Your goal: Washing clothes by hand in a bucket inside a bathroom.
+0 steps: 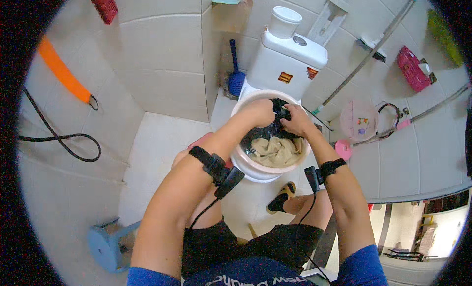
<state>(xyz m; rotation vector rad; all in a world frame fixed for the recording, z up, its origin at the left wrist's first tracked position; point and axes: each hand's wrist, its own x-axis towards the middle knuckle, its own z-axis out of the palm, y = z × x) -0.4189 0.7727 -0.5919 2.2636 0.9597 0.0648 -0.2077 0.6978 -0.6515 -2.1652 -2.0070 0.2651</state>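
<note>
Both my hands are inside a pale round basin (242, 156) that rests on the toilet. My left hand (260, 114) is closed in a fist on a wet-looking black cloth (265, 132). Close by on its right, my right hand (297, 120) grips another part of the same cloth with thumb and fingers. The two hands are a short gap apart, with bunched black cloth between them. In the near half of the basin lies a crumpled beige cloth (277, 152), which neither hand touches.
Behind the basin stands the white toilet tank (281, 60), with a white tub (285, 22) on it. A blue toilet brush (236, 82) is to its left. A long pole (364, 65) leans at the right. A blue stool (105, 246) stands at the lower left.
</note>
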